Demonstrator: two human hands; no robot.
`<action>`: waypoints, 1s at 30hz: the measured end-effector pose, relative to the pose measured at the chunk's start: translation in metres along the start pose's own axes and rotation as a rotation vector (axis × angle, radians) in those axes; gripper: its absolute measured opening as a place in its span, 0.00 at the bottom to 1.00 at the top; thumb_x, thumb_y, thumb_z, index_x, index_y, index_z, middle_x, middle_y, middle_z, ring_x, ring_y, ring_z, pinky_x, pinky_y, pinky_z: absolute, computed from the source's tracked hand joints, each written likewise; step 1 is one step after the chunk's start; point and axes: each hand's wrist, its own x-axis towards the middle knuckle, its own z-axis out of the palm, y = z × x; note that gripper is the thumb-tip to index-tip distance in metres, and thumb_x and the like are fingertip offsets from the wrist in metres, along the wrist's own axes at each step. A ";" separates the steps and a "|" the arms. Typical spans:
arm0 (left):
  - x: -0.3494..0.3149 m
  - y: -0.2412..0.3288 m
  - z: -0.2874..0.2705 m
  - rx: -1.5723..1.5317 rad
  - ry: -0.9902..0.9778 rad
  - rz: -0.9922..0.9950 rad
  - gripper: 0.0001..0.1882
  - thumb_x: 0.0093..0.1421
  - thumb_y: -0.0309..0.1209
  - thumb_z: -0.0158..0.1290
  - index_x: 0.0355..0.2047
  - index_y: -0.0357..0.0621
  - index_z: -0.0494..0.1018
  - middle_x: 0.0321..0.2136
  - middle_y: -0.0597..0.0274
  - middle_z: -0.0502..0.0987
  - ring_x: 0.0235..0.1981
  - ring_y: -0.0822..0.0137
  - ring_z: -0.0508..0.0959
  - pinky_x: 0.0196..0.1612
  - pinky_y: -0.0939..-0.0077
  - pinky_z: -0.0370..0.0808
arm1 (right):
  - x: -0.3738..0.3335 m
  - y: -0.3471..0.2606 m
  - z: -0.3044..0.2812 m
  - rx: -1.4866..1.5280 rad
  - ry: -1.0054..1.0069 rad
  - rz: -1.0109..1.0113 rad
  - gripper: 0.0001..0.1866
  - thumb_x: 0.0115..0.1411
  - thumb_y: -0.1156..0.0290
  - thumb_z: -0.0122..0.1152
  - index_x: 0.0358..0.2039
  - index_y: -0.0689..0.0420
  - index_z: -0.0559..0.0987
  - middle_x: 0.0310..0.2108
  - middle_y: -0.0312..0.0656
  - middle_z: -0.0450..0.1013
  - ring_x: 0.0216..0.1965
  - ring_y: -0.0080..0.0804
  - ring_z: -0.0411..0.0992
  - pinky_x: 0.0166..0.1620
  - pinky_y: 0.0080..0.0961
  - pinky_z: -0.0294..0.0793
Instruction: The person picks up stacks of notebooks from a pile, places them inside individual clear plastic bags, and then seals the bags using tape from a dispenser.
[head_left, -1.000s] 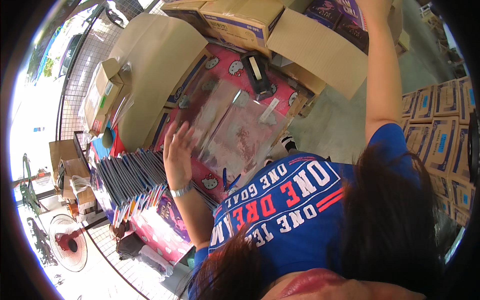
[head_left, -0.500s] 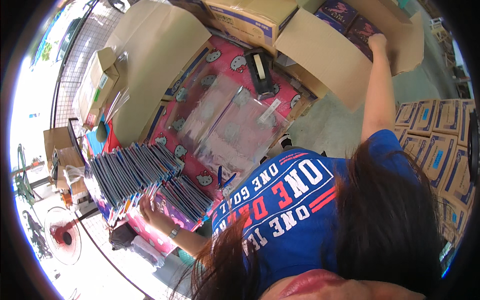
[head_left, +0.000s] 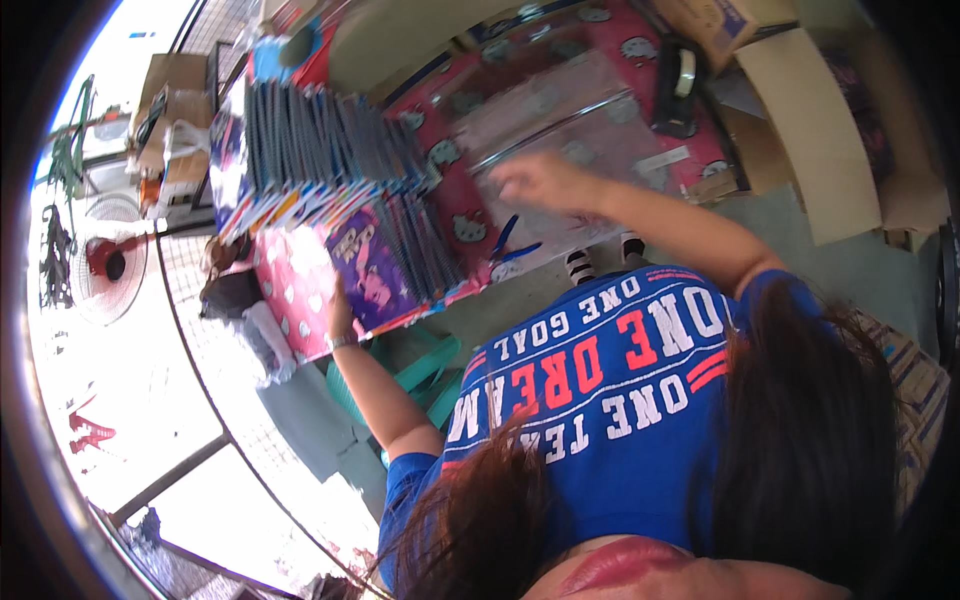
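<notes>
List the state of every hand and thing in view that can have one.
left hand: open, laid flat on the nearest notebook.
right hand: open, blurred, over the clear plastic sleeves.
spiral notebooks: closed, standing in a packed row.
clear plastic sleeves: lying flat on the pink table.
tape dispenser: lying unheld.
cardboard box: flaps open.

Two hands: left hand, right hand. One tape dispenser. One fan. One notebook row.
</notes>
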 end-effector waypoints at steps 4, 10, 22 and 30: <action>-0.037 0.070 0.035 0.008 0.015 -0.061 0.30 0.52 0.59 0.56 0.27 0.39 0.76 0.15 0.74 0.61 0.17 0.77 0.62 0.21 0.80 0.61 | 0.022 -0.006 0.146 0.233 -0.462 0.347 0.45 0.59 0.44 0.55 0.61 0.71 0.56 0.58 0.61 0.62 0.58 0.46 0.64 0.55 0.31 0.67; -0.056 0.059 0.017 -0.154 -0.140 -0.056 0.29 0.51 0.55 0.59 0.37 0.39 0.74 0.25 0.66 0.75 0.22 0.71 0.74 0.27 0.77 0.72 | 0.057 -0.062 0.191 0.515 -0.532 0.681 0.50 0.58 0.45 0.56 0.61 0.76 0.48 0.62 0.64 0.54 0.60 0.50 0.61 0.55 0.33 0.67; -0.142 0.035 0.083 -1.184 -0.736 0.225 0.46 0.50 0.48 0.52 0.65 0.41 0.49 0.59 0.45 0.62 0.59 0.50 0.65 0.61 0.53 0.63 | 0.005 -0.085 0.054 -0.454 0.025 -0.521 0.41 0.47 0.70 0.65 0.63 0.39 0.60 0.59 0.42 0.62 0.58 0.38 0.64 0.59 0.46 0.58; -0.160 0.157 0.197 -1.479 -0.979 0.473 0.53 0.50 0.68 0.49 0.66 0.50 0.48 0.65 0.51 0.52 0.65 0.54 0.54 0.68 0.53 0.46 | -0.021 -0.033 -0.041 -0.271 0.040 -0.201 0.39 0.41 0.63 0.73 0.55 0.49 0.65 0.54 0.42 0.64 0.56 0.41 0.64 0.63 0.43 0.53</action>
